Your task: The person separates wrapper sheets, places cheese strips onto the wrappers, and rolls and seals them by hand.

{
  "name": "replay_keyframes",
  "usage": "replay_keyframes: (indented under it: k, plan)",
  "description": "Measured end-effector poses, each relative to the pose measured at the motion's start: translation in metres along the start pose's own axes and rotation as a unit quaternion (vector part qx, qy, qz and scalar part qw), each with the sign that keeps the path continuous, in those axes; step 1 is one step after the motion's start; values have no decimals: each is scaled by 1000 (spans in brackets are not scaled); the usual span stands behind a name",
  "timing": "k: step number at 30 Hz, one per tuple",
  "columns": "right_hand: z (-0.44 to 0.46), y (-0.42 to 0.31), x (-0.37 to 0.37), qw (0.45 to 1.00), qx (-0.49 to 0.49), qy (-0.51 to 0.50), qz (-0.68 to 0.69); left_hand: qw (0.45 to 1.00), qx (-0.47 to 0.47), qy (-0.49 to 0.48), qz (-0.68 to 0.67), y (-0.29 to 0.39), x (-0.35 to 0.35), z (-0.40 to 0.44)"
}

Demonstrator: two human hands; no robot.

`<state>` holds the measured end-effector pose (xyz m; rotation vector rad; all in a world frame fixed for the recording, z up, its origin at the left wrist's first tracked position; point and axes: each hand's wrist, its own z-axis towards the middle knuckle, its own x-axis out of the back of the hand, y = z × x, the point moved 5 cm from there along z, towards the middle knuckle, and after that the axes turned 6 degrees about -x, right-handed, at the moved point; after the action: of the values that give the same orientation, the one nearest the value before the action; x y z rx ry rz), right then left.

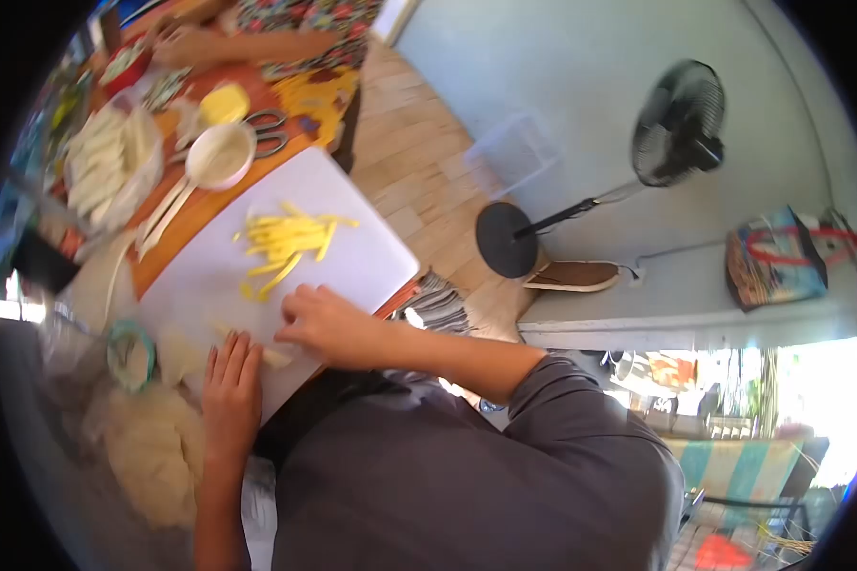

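Note:
A white cutting board (352,209) lies at an angle on the table, with a pile of yellow strips (286,238) on it. My left hand (233,381) rests flat near the board's lower left edge, fingers stretched out over a pale thin sheet. To its right, my right hand (328,328) has its fingers curled down at the board, just below the yellow strips; what they hold, if anything, is hidden. A small pale piece (276,358) shows between the hands. Left of my left hand is a stack of pale sheets (152,452).
Past the board are a white bowl (221,157), scissors (269,133), a yellow block (225,103) and a tray of white rolls (100,167). A teal-edged ring (130,355) lies left. Another person's arm (267,47) reaches near a red bowl (124,67). A fan (681,124) stands right.

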<state>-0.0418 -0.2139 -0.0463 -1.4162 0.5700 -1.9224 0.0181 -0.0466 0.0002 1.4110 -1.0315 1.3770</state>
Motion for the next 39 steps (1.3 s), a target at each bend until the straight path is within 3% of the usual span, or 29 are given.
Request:
replay_keyframes:
  k: [2,3,6,14,22,28,32,36,38,39]
  plan:
    - [4,6,-10,1000,-3,11,-4,1000,1,-10,4,-14,-11,4]
    - [-72,40,91,987,-32,-77,-140,988,-4,110,-109,87,-58,77]
    - [-91,21,88,988,-56,-81,-121,990,-10,80,-115,100,-56,60]
    - [-85,19,83,987,-58,-94,-115,989,11,81,-125,90,-73,54]
    - [-76,26,93,993,-72,-70,-67,980,-17,147,-133,74,-65,59]
    - [-67,26,95,995,-77,-46,-33,985,-48,134,-98,67,-45,53]
    - [-64,32,100,995,-96,-32,-11,987,-4,159,-38,46,-25,63]
    - [-59,30,106,993,-115,-25,9,970,139,196,-40,-33,-7,109]
    - [-58,28,108,993,-118,-20,13,960,150,235,-39,-72,-14,138]
    - [-59,26,109,993,-118,-17,13,963,165,210,-37,-90,-22,153]
